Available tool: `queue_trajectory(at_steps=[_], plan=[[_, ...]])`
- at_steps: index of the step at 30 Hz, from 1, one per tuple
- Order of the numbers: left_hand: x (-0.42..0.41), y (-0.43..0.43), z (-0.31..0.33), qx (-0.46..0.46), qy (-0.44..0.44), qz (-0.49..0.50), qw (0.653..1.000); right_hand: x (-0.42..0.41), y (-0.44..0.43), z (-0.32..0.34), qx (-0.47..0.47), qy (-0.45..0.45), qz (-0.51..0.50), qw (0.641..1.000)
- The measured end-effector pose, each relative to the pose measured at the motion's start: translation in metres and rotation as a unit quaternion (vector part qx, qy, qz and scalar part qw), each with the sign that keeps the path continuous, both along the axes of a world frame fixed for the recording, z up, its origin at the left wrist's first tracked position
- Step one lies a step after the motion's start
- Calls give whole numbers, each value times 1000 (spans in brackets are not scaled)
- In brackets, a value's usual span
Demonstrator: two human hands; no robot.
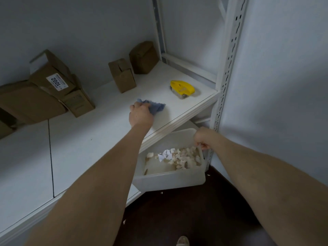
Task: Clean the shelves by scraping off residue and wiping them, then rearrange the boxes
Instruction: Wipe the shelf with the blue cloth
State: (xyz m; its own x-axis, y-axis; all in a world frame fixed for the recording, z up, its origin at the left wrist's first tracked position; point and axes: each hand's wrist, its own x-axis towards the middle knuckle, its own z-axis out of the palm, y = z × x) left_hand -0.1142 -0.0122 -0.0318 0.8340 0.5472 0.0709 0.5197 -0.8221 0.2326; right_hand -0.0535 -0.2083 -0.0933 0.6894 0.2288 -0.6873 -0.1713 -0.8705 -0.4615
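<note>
My left hand [141, 114] grips a crumpled blue cloth [156, 106] on the white shelf [110, 132], near its front edge. My right hand [204, 138] holds the far rim of a translucent white bin [170, 181] just below the shelf's front edge. Pale scraps and bits of paper [179, 157] lie inside the bin. A yellow-handled scrub brush [182, 89] rests on the shelf to the right of the cloth. Brown cardboard boxes stand at the back: two small ones [122, 75] [143, 57] and a leaning pile at the left [51, 80].
A perforated white upright [229, 61] frames the shelf on the right, with a white wall beyond. The floor [195, 213] below is dark, with a few pale crumbs. A dark seam [51, 157] runs across the shelf boards at left.
</note>
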Motion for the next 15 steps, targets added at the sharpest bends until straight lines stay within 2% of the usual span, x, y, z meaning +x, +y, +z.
queue_trajectory(at_steps=[2, 4, 8, 9, 12, 15], plan=[[-1, -13, -3, -5, -21, -21, 1000, 2, -2, -4, -8, 7, -23, 1000], [-3, -24, -9, -42, 1, -43, 998, 1, -6, -10, -14, 21, -49, 998], [-10, -42, -31, -195, 130, -58, 970, -3, -16, -20, 7, 24, -88, 996], [-11, -47, -37, -202, 159, -57, 965, -5, -20, -22, 17, 30, -97, 995], [-13, -58, -51, -146, 233, -60, 959, -7, -31, -32, 39, 20, -113, 993], [-13, -69, -70, -106, 257, -33, 960, -7, -46, -43, 39, 5, -128, 991]])
